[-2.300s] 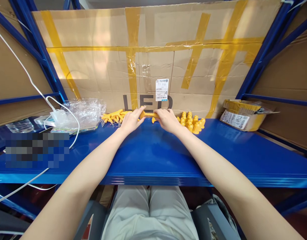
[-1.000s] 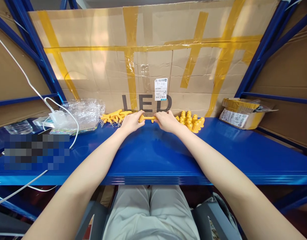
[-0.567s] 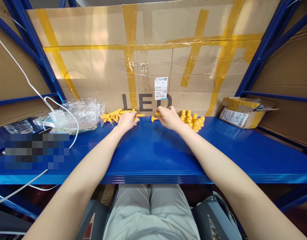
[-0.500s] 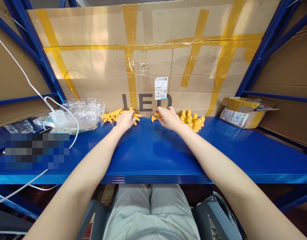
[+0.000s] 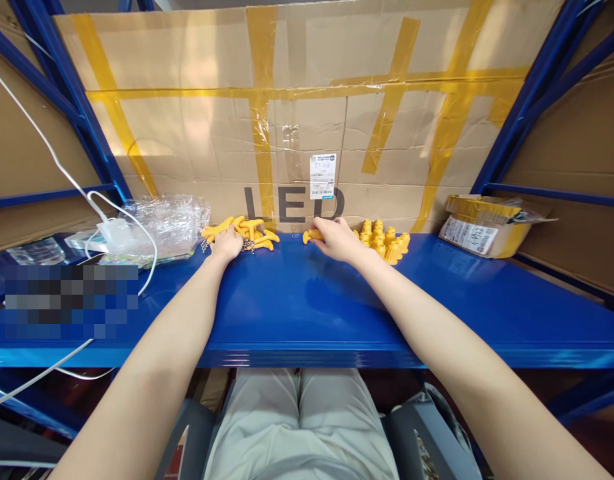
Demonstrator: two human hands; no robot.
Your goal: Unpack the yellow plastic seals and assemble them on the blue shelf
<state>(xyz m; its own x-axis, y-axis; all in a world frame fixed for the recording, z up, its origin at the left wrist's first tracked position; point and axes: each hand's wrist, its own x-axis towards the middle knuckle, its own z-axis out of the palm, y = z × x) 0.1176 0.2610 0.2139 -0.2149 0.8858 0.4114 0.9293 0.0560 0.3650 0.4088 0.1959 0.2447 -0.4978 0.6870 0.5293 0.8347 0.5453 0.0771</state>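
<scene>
My left hand (image 5: 227, 245) lies over a loose pile of yellow, branch-like plastic pieces (image 5: 251, 228) at the back of the blue shelf. Thin metal chains (image 5: 249, 245) show among them. Its fingertips are hidden in the pile, so I cannot make out whether they grip a piece. My right hand (image 5: 339, 238) is closed around a yellow plastic piece (image 5: 313, 235), whose knobbed end sticks out to the left, low over the shelf. Just right of that hand stand several yellow knobbed figures (image 5: 379, 237), grouped upright.
Behind the blue shelf (image 5: 307, 307) stands a large taped cardboard sheet (image 5: 201, 147). A small opened carton (image 5: 481, 230) sits at the right. Clear plastic packaging (image 5: 169, 223), a white charger (image 5: 117, 235) and its cable (image 5: 149, 243) lie at the left.
My left hand has moved left, from the pile's right side onto its middle, uncovering yellow pieces there. My right hand has stayed nearly in place with the yellow piece.
</scene>
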